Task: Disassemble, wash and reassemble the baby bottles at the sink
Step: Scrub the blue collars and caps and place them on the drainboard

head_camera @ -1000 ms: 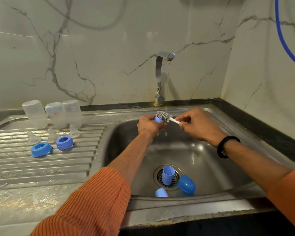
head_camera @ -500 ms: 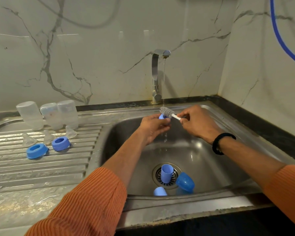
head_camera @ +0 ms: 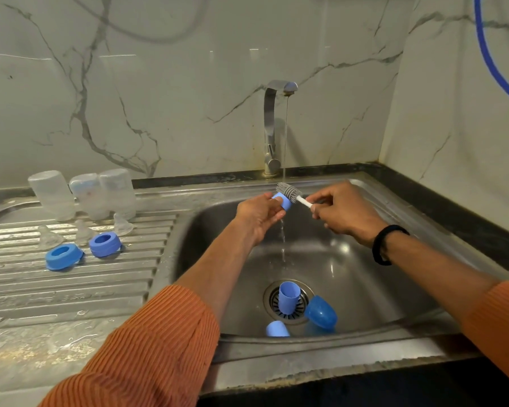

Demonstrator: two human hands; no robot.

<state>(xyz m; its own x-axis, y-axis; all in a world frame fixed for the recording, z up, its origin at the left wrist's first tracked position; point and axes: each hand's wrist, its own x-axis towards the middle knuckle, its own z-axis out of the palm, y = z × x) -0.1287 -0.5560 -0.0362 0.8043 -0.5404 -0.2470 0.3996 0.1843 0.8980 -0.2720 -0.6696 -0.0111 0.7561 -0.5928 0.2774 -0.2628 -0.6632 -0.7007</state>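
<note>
Left hand: grip closed around a small light-blue cap, held over the back of the sink basin with its open end turned toward the right hand. Right hand: fingers pinch the white handle of a small grey-bristled brush, held nearly level. The brush head lies just above and against the rim of the held cap, directly under the tap.

A thin stream of water runs from the tap spout onto the brush and cap and falls on from below the left hand into the basin. A black band sits on the right wrist; both forearms wear orange ribbed sleeves, pushed up.

In the basin: one light-blue cap stands on the drain strainer; a darker blue dome cover lies tilted just to its right, touching or nearly touching; a third light-blue cap lies at the near wall, partly hidden by the rim.

On the ridged drainboard, left of the basin: three clear bottle bodies stand inverted in a row at the back. In front of them, three clear teats. Nearer still, two blue screw rings, side by side, slightly apart. The near tabletop is wet.
</note>
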